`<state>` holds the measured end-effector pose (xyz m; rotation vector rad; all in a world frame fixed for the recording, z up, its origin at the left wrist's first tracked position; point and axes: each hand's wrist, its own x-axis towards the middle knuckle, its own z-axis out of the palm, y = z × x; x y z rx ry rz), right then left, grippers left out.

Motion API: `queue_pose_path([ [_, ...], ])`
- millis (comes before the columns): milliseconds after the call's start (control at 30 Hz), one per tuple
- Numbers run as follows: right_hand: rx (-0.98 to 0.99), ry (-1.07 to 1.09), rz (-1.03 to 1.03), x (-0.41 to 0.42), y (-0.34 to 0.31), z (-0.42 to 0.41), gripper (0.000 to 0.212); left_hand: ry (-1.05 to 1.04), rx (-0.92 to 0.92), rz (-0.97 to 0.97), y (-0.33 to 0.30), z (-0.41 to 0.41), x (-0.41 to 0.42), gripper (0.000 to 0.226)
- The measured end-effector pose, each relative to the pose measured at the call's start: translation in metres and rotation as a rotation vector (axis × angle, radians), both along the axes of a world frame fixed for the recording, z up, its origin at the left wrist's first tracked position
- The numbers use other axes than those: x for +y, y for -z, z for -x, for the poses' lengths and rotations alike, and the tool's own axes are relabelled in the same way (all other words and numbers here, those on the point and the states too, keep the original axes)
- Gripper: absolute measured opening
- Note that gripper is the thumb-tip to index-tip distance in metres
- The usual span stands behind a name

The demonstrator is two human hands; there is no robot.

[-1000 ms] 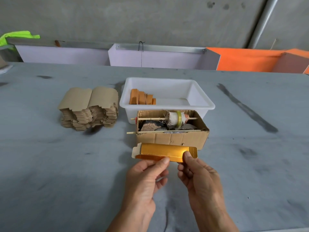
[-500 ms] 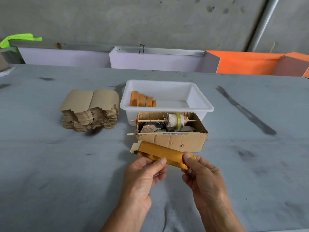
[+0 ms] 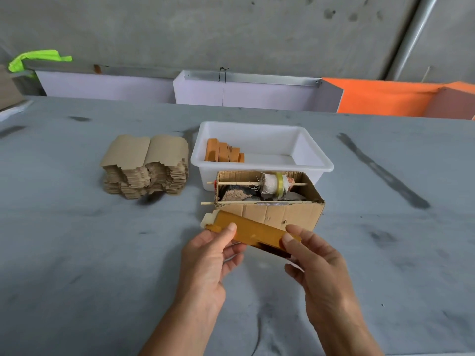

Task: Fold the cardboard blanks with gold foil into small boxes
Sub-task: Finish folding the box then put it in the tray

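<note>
Above the grey worktop (image 3: 77, 253), the left hand (image 3: 205, 258) and right hand (image 3: 316, 263) are pinching a gold blank (image 3: 257, 231), tilted toward 4 o'clock.

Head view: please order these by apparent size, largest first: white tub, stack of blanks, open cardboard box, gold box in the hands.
1. white tub
2. open cardboard box, nearer to the camera, so unsure against the tub
3. stack of blanks
4. gold box, smallest, although nearest
</note>
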<state>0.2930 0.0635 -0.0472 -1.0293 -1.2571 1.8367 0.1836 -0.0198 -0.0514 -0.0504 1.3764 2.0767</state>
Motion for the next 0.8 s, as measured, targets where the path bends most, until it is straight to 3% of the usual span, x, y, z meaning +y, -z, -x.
queue_pose_path([
  [100,-0.066,-0.026,-0.226,0.002,-0.006,-0.003,0.020,0.011,0.082,0.021,-0.001,0.001,-0.002,0.011],
  [267,-0.244,-0.319,-0.434,0.005,-0.029,0.005,0.014,0.052,0.277,0.050,-0.012,0.009,-0.007,0.008],
  [433,-0.248,-0.402,-0.388,0.012,-0.053,0.027,0.020,0.073,0.226,0.006,-0.030,0.032,-0.003,0.008],
  [600,-0.277,-0.503,-0.276,0.032,-0.080,0.057,0.013,0.012,0.215,-0.058,-0.051,0.061,0.012,0.009],
  [800,-0.277,-0.330,-0.168,0.076,-0.093,0.108,0.002,-0.091,0.303,-0.034,-0.054,0.082,0.037,0.015],
])
